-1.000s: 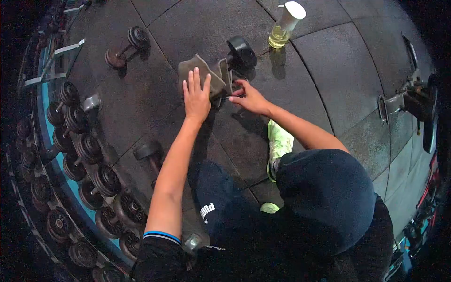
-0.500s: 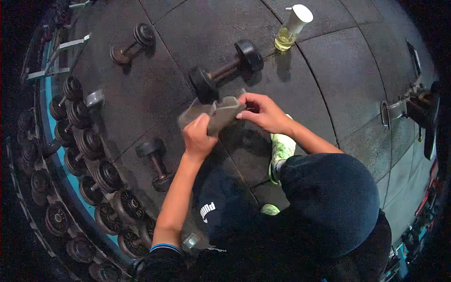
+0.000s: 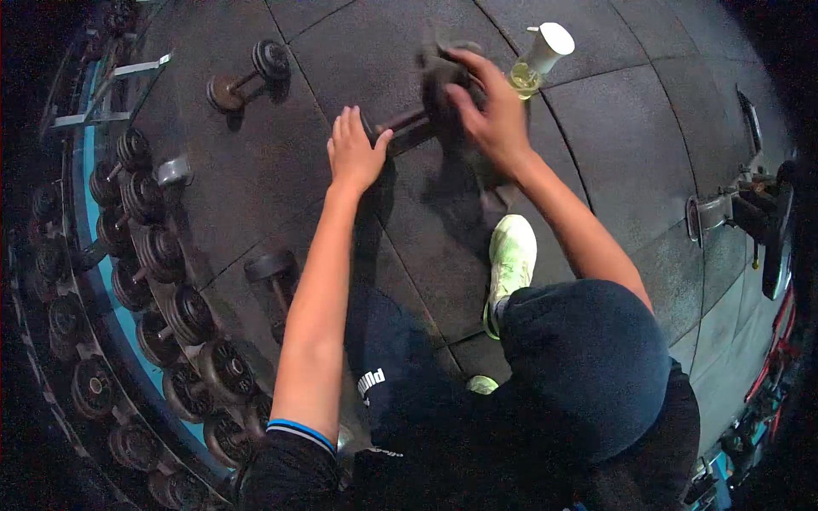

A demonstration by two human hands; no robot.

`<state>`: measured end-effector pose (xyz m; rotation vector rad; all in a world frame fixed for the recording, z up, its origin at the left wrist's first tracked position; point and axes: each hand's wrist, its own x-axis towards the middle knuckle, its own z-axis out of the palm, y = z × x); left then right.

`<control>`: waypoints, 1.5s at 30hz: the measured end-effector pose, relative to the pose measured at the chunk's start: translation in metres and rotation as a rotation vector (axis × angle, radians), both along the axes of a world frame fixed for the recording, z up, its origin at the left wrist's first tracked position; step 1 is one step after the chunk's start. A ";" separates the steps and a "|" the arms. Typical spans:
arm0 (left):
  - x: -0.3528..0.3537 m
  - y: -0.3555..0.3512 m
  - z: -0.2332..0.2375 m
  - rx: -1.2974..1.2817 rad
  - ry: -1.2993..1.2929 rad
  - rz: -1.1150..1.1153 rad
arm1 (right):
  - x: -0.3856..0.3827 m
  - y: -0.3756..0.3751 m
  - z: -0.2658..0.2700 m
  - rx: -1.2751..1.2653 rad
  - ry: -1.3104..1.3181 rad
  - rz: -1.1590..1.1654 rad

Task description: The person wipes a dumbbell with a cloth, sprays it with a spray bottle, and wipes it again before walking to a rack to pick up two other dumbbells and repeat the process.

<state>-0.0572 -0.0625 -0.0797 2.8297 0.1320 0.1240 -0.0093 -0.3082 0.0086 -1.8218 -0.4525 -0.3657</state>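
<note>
On the dark floor mats lies a black dumbbell [image 3: 409,128] with a worn handle. Its near-left end is covered by my left hand [image 3: 356,155], whose fingers are spread flat over it. At the far-right end, my right hand [image 3: 494,115] presses a dark cloth [image 3: 456,49] against the weight; hand and cloth are blurred by motion. A spray bottle [image 3: 544,55] with a white top and yellow liquid stands just right of my right hand.
Another dumbbell [image 3: 247,77] lies at the upper left, and one more [image 3: 273,277] beside my left forearm. Racked dumbbells [image 3: 162,255] line the left side. A light green shoe [image 3: 513,255] is on the floor. Gym equipment [image 3: 741,204] stands at the right.
Both hands have moved forward to the dumbbell. My left hand has let go of the cloth and opened onto one end. My right hand has carried the cloth to the other end.
</note>
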 end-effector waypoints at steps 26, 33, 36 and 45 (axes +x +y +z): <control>-0.021 -0.019 -0.034 0.072 -0.220 0.017 | 0.111 0.028 -0.149 -1.006 -0.146 0.199; -0.069 -0.046 -0.037 0.167 -0.242 0.020 | 0.191 0.049 -0.241 -1.018 0.300 0.783; -0.064 -0.043 -0.009 0.102 -0.158 0.023 | 0.185 0.045 -0.248 -1.028 0.435 0.691; -0.010 -0.001 -0.018 -0.169 0.027 -0.062 | 0.037 0.013 -0.110 -1.008 -0.053 0.152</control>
